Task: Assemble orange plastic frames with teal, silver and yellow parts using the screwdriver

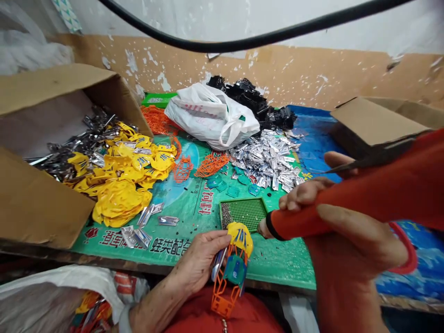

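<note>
My left hand (203,254) pinches a part-built plastic toy piece by its upper left edge. It has a yellow cap (240,237), a teal block (236,269), an orange lattice frame (222,298) and a silvery strip (218,263) along the side. In my right hand (350,231) is a long red tool (298,224), shaped like an electric screwdriver, with a black band near its tip. The tool's end is just right of the toy piece, apart from it. Behind both is a green perforated tray (248,210) with small metal bits at its left side.
A cardboard box (38,199) spills yellow parts (121,199) and dark shiny pieces at left. Silver strips (267,159), a white plastic bag (211,113) and black parts (248,95) lie behind. Another box (378,120) stands right. A black cable (208,46) hangs overhead.
</note>
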Demonstrator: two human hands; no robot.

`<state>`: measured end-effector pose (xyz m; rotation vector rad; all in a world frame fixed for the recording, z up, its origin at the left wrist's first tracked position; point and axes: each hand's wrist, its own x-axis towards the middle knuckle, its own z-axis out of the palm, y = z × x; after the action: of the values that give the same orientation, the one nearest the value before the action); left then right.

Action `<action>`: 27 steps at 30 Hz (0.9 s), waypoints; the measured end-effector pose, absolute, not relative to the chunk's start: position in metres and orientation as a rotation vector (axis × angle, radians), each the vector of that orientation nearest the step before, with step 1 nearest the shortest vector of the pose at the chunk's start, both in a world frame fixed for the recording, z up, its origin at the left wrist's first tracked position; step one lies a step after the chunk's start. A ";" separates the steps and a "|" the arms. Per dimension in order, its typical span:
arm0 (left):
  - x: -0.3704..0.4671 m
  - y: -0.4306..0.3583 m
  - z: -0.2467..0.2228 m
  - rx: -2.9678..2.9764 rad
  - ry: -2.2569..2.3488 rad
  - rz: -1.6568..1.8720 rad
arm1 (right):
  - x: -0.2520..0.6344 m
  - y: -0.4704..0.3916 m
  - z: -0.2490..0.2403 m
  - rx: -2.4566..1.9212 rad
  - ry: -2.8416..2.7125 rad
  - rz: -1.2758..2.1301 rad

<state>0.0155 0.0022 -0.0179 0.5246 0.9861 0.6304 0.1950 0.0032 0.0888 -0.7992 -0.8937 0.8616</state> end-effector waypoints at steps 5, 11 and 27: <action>0.014 0.002 -0.020 0.560 0.961 0.662 | 0.180 -0.005 0.087 -0.748 -0.906 0.972; 0.013 0.000 -0.022 0.541 0.973 0.663 | 0.173 -0.003 0.080 -0.744 -0.895 0.992; 0.016 0.000 -0.020 0.529 0.963 0.655 | 0.175 0.001 0.065 -0.822 -0.965 1.002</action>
<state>0.0158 0.0004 -0.0196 0.5294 0.9628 0.6554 0.1750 0.0005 0.0648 -0.8217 -0.9647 1.0022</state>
